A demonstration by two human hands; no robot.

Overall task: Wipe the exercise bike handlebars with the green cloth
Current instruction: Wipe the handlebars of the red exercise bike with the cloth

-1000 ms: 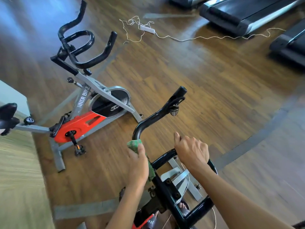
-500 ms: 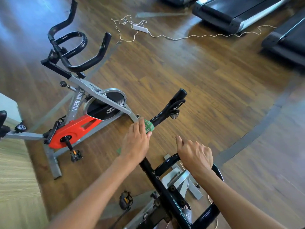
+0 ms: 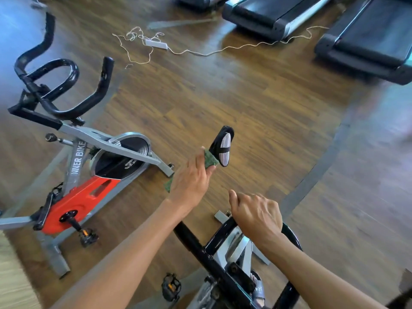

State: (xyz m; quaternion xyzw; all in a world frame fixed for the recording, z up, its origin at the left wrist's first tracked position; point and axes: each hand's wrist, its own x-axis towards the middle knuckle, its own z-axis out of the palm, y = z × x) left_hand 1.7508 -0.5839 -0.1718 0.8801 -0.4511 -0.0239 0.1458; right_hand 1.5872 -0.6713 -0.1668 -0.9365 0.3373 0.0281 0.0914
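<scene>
The near exercise bike's black handlebars fill the lower middle of the head view. My left hand grips the green cloth around the left bar, high up near its tip, where a silver sensor pad shows. Part of the cloth pokes out below my palm. My right hand grips the curved inner loop of the handlebars. The bar under my left hand is hidden.
A second spin bike with a red cover and black handlebars stands to the left. Treadmills line the far edge. A white power strip with loose cord lies on the wooden floor. A sandalled foot shows below.
My left hand has slid the green cloth up the left bar from its bend toward the tip. My right hand has stayed on the loop. The view has shifted.
</scene>
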